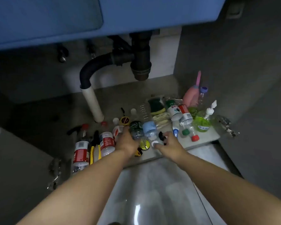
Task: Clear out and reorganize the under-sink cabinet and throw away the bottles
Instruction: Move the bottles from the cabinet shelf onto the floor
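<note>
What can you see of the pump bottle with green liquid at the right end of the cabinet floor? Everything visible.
The pump bottle is clear plastic, rounded and squat, holding bright green liquid to roughly its shoulder. A white pump head with a tilted nozzle tops it. A small pale label with blue marks sits low on its front; the text is unreadable. It stands upright near the right front corner of the cabinet floor, crowded against a lying red-labelled bottle on its left. Neither hand touches it.

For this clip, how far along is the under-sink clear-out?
Barely started: nothing looks removed. The left hand is closing on a dark-green-labelled clear plastic bottle; the right hand reaches by a blue-labelled clear bottle. Red-labelled bottles, yellow-handled pliers and a green soap pump bottle remain on the cabinet floor.
</note>
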### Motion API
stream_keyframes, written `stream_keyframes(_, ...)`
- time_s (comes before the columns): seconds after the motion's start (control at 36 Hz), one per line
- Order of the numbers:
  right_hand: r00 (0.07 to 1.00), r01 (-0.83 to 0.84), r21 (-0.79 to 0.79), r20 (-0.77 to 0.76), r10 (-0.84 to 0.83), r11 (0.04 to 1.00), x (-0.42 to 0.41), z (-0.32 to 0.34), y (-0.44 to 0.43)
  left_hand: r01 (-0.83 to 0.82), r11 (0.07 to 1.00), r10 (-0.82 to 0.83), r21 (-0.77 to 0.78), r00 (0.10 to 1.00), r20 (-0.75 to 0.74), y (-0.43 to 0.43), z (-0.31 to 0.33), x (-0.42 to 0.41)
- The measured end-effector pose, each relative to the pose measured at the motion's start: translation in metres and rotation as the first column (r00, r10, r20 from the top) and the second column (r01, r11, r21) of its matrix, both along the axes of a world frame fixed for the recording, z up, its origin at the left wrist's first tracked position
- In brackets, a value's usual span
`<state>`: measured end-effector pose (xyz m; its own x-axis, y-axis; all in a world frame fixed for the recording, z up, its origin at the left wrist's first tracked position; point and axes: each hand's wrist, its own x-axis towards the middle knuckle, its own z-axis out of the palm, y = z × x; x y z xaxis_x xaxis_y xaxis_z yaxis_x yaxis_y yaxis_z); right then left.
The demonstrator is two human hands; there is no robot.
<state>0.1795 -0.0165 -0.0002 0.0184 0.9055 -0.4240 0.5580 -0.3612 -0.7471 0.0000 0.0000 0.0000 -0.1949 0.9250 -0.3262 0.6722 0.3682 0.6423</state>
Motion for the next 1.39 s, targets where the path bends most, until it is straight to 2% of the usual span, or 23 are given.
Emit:
stream_keyframes(0.08,0.997,0.079,-0.004,-0.006,-0.079,0.997,-0.013,-0.016,0.025,-0.019,0.999,0.021,0.028,0.996,-0.091,0.017,-0.013,0.005)
stream_keyframes(0.17,0.990,0.134,-0.015,0.038,-0.133,0.991,-0.025,-0.030,0.044,-0.025,1.000,0.022,-0.017,0.989,-0.147,0.031,-0.023,0.013)
stream_keyframes(0.42,0.987,0.160,-0.038,-0.013,-0.160,0.986,-0.030,-0.050,0.061,-0.086,0.994,0.076,-0.062,0.985,-0.157,0.047,-0.036,0.024)
stream_keyframes(0.47,0.974,0.199,-0.028,-0.107,-0.200,0.980,-0.023,-0.044,0.057,-0.112,0.991,0.100,-0.070,0.983,-0.155,0.046,-0.034,0.022)
stream_keyframes(0.56,0.902,0.261,-0.072,-0.338,-0.270,0.963,-0.002,-0.021,0.045,-0.170,0.981,0.159,-0.089,0.980,-0.123,0.043,-0.026,0.017)
stream_keyframes(0.64,0.863,0.293,-0.066,-0.411,-0.293,0.954,0.030,0.007,0.029,-0.226,0.966,0.217,-0.126,0.973,-0.081,0.037,-0.015,0.016)
stream_keyframes(0.78,0.800,0.360,-0.062,-0.492,-0.342,0.931,0.087,0.033,-0.004,-0.285,0.955,0.281,-0.082,0.958,-0.055,0.022,-0.001,0.024)
stream_keyframes(0.94,0.648,0.368,-0.161,-0.662,-0.377,0.916,0.147,0.034,-0.036,-0.402,0.910,0.415,-0.104,0.875,0.248,0.004,0.000,0.029)
stream_keyframes(1.0,0.619,0.379,-0.188,-0.677,-0.399,0.906,0.154,0.030,-0.042,-0.456,0.880,0.471,-0.133,0.807,0.356,-0.001,-0.002,0.027)
stream_keyframes(1.08,0.605,0.374,-0.209,-0.684,-0.408,0.904,0.159,0.023,-0.045,-0.481,0.843,0.528,-0.242,0.649,0.548,-0.009,0.004,0.027)
stream_keyframes(1.14,0.615,0.364,-0.213,-0.676,-0.406,0.907,0.161,0.020,-0.045,-0.419,0.853,0.516,-0.312,0.582,0.629,-0.016,0.014,0.025)
stream_keyframes(1.19,0.626,0.361,-0.222,-0.662,-0.412,0.906,0.162,0.017,-0.045,-0.283,0.884,0.467,-0.372,0.541,0.699,-0.022,0.020,0.020)
stream_keyframes(1.28,0.635,0.364,-0.239,-0.643,-0.428,0.900,0.166,0.016,-0.044,-0.106,0.874,0.472,-0.475,0.424,0.773,-0.030,0.019,0.012)
stream_keyframes(1.33,0.636,0.352,-0.248,-0.645,-0.425,0.903,0.172,0.019,-0.044,-0.025,0.871,0.460,-0.491,0.392,0.796,-0.034,0.018,0.009)
stream_keyframes(1.39,0.614,0.341,-0.258,-0.667,-0.422,0.904,0.180,0.022,-0.044,0.078,0.867,0.424,-0.493,0.404,0.810,-0.038,0.016,0.010)
